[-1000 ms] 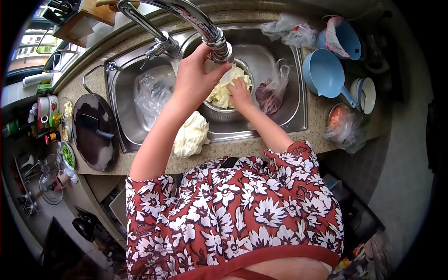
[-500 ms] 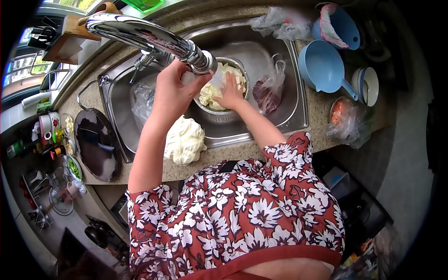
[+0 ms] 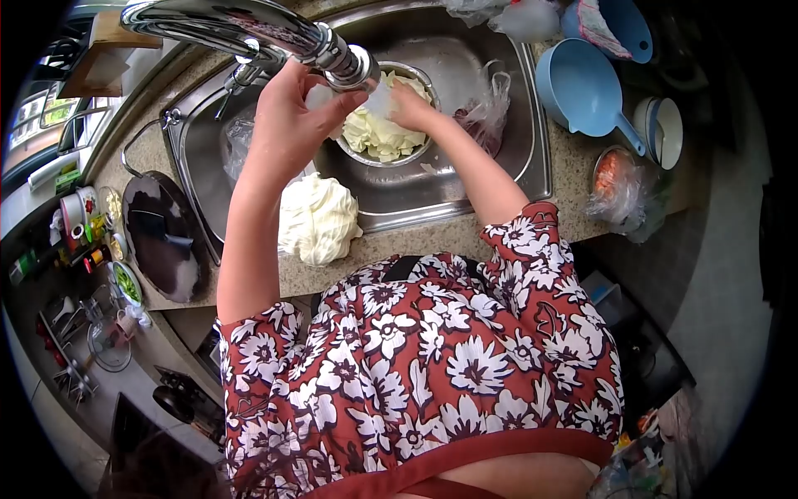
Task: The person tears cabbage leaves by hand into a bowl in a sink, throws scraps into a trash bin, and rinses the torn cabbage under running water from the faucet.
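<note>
Chopped cabbage, pale and leafy, fills a round metal bowl in the sink. My right hand lies over the far right of the cabbage, fingers stretched out and partly blurred. At the mouth of the chrome faucet, my left hand is closed, thumb on the near side. Something whitish shows between its thumb and fingers; its fingertips are partly hidden. Water appears to fall from the faucet into the bowl. Below my left wrist, a cabbage head rests at the sink's front edge.
A plastic bag with dark red contents lies in the sink. To the right stand a blue strainer, white bowls and a bagged orange food. A dark oval board lies left of the sink.
My right hand has moved toward the far right of the bowl, and its fingers are less spread. My left hand stays at the faucet. The view has shifted slightly.
</note>
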Action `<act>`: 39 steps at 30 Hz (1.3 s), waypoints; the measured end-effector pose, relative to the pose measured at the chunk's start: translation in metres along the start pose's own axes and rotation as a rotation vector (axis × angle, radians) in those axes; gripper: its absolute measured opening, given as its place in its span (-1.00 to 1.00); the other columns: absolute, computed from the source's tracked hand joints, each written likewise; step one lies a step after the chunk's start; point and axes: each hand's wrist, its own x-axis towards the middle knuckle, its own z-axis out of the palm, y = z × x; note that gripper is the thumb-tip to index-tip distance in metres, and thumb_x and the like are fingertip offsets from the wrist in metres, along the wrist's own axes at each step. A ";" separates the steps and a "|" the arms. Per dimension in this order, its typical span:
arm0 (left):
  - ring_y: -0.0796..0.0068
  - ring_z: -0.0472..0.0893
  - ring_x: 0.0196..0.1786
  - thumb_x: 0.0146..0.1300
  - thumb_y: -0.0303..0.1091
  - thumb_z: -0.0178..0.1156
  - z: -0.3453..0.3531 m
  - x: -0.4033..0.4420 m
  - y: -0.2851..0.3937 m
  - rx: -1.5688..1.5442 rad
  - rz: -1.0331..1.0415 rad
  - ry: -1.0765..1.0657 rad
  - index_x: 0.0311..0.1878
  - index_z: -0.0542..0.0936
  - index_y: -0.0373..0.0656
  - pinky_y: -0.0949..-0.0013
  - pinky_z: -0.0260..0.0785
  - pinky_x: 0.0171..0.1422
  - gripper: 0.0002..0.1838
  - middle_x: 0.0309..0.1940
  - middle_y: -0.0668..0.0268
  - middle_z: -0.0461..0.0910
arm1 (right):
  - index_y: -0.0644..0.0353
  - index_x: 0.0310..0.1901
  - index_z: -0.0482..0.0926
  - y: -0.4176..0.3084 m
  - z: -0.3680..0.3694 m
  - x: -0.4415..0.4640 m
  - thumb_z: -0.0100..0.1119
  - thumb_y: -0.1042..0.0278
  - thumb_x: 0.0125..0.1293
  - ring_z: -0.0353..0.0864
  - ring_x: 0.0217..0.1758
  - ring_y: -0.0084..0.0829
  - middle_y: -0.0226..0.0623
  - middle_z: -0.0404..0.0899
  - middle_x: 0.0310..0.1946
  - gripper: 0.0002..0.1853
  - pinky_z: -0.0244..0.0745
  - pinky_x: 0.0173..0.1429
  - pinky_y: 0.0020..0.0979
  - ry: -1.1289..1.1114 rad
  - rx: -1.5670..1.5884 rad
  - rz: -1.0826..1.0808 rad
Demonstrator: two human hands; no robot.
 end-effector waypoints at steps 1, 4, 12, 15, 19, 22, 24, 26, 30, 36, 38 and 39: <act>0.65 0.54 -0.31 0.08 -0.44 0.36 -0.001 0.000 0.000 -0.007 -0.026 -0.014 -0.09 0.53 -0.25 0.53 0.39 -0.24 -0.68 -0.27 0.32 0.64 | -0.10 0.38 0.17 -0.004 0.017 0.000 0.32 0.17 0.07 -0.12 0.50 -0.04 0.00 -0.22 0.46 -0.18 -0.09 0.49 -0.09 0.074 -0.050 0.010; 0.65 0.55 -0.30 0.07 -0.45 0.36 -0.001 -0.002 0.006 0.027 -0.117 -0.002 -0.11 0.53 -0.25 0.52 0.40 -0.24 -0.68 -0.28 0.32 0.64 | -0.33 0.42 0.06 -0.063 0.008 -0.038 0.31 0.15 0.09 -0.40 0.56 -0.18 -0.25 -0.45 0.51 -0.13 -0.26 0.41 0.30 -0.034 -0.118 0.299; 0.80 0.46 -0.33 0.11 -0.43 0.35 -0.011 -0.003 0.003 0.064 -0.088 -0.078 0.13 0.46 -0.23 0.64 0.29 -0.34 -0.50 -0.22 0.40 0.61 | -0.22 0.36 0.20 -0.019 0.021 0.013 0.21 0.12 0.13 -0.19 0.50 -0.15 -0.26 -0.26 0.47 -0.28 -0.09 0.39 0.17 -0.013 -0.154 0.280; 0.73 0.50 -0.32 0.07 -0.43 0.37 -0.012 -0.006 0.004 0.081 -0.112 -0.071 0.02 0.51 -0.22 0.57 0.35 -0.28 -0.58 -0.28 0.37 0.63 | -0.01 0.18 0.46 -0.037 0.000 -0.005 0.19 0.26 0.11 0.31 0.25 -0.10 -0.13 0.27 0.25 -0.47 0.26 0.27 -0.11 0.140 0.104 0.253; 0.67 0.54 -0.34 0.03 -0.40 0.39 -0.015 -0.013 0.003 0.064 -0.103 -0.051 -0.12 0.56 -0.21 0.50 0.39 -0.26 -0.67 -0.35 0.33 0.64 | 0.19 0.00 0.57 -0.071 -0.001 -0.016 0.10 0.38 0.16 0.64 -0.15 -0.21 -0.17 0.65 -0.20 -0.66 0.51 -0.02 -0.27 0.417 0.731 0.314; 0.68 0.50 -0.40 0.04 -0.38 0.38 -0.012 -0.018 0.004 0.025 -0.105 -0.028 -0.10 0.57 -0.18 0.49 0.36 -0.31 -0.67 -0.40 0.36 0.61 | 0.31 0.02 0.53 -0.087 -0.003 -0.012 0.02 0.42 0.25 0.62 -0.10 -0.31 -0.17 0.61 -0.12 -0.68 0.51 0.03 -0.32 0.373 1.189 0.470; 0.67 0.46 -0.46 0.05 -0.37 0.37 -0.011 -0.020 -0.002 0.072 -0.074 -0.009 -0.04 0.55 -0.14 0.49 0.32 -0.37 -0.63 -0.44 0.36 0.57 | 0.35 0.04 0.49 -0.087 -0.001 0.002 -0.02 0.44 0.29 0.62 -0.08 -0.31 -0.16 0.59 -0.08 -0.68 0.51 0.04 -0.33 0.321 1.499 0.380; 0.73 0.43 -0.42 0.08 -0.39 0.37 -0.013 -0.029 0.002 0.205 -0.026 -0.004 0.08 0.48 -0.19 0.59 0.29 -0.35 -0.53 -0.41 0.42 0.56 | 0.39 0.07 0.46 -0.091 -0.003 0.012 -0.06 0.46 0.32 0.61 -0.05 -0.31 -0.15 0.57 -0.05 -0.68 0.51 0.05 -0.34 0.250 1.801 0.276; 0.61 0.49 -0.43 0.06 -0.36 0.34 -0.037 -0.056 -0.027 0.127 -0.029 0.088 0.19 0.46 -0.20 0.49 0.38 -0.26 -0.43 -0.43 0.30 0.59 | 0.41 0.06 0.43 -0.082 0.002 0.012 -0.09 0.48 0.33 0.58 -0.04 -0.29 -0.16 0.55 -0.06 -0.68 0.51 0.04 -0.32 0.267 1.714 0.334; 0.67 0.54 -0.42 0.20 -0.43 0.20 -0.075 -0.130 -0.097 -0.033 -0.235 0.186 -0.01 0.59 -0.26 0.58 0.38 -0.32 -0.72 -0.47 0.33 0.61 | 0.20 0.03 0.47 -0.079 0.000 -0.027 0.02 0.27 0.30 0.48 -0.16 -0.41 -0.38 0.54 -0.24 -0.68 0.39 -0.10 -0.39 0.359 1.295 0.616; 0.69 0.53 -0.43 0.23 -0.45 0.17 -0.082 -0.157 -0.117 -0.028 -0.283 0.233 -0.05 0.61 -0.26 0.61 0.37 -0.34 -0.76 -0.47 0.35 0.60 | 0.18 0.02 0.49 -0.083 0.003 -0.040 0.03 0.28 0.28 0.45 -0.19 -0.44 -0.41 0.53 -0.26 -0.69 0.38 -0.11 -0.41 0.333 1.168 0.590; 0.70 0.51 -0.44 0.25 -0.45 0.14 -0.084 -0.170 -0.126 -0.062 -0.327 0.250 -0.06 0.62 -0.26 0.61 0.36 -0.36 -0.77 -0.48 0.36 0.59 | 0.16 0.01 0.50 -0.087 0.007 -0.046 0.04 0.29 0.27 0.42 -0.22 -0.48 -0.43 0.52 -0.29 -0.70 0.36 -0.12 -0.42 0.316 1.049 0.570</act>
